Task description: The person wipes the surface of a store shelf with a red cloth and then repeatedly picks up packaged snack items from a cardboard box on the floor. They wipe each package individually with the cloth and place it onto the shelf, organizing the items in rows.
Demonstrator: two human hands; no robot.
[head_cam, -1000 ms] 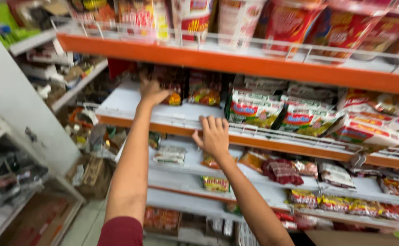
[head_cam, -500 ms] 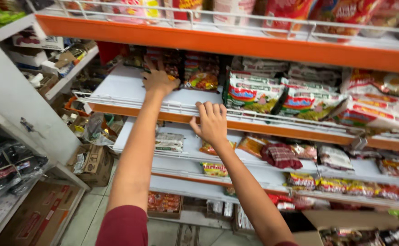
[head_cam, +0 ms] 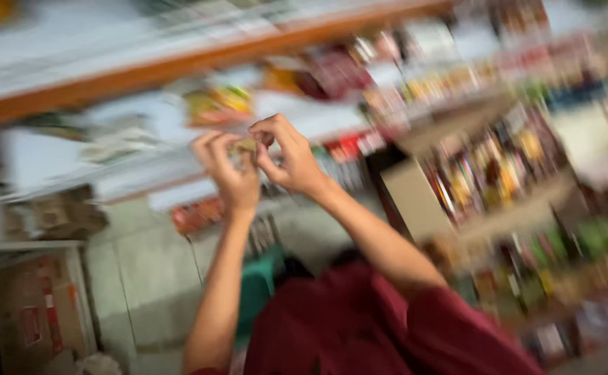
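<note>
The view is heavily blurred and tilted, so fine detail is limited. Both hands are being held up together in front of the orange shelf edge [head_cam: 179,66], just below it. The left hand [head_cam: 229,173] is curling its fingers inward, with thumb and fingertips pinching one side of a small yellowish item [head_cam: 246,146]. The right hand [head_cam: 286,156] is meeting it from the other side, its fingers bent tightly and its fingertips pressing on the same item, so neither hand is standing open. The small item is sitting between the two sets of fingertips, below the orange shelf edge and in front of the white shelf board beneath it; what kind of item it is cannot be told through the blur. A bright green and orange packet [head_cam: 219,105] is lying on the shelf just under the orange edge, above the left hand. A brown cardboard box [head_cam: 415,198] is standing to the right of the hands, well below the edge. A dark red sleeve [head_cam: 387,326] is showing at the bottom.
</note>
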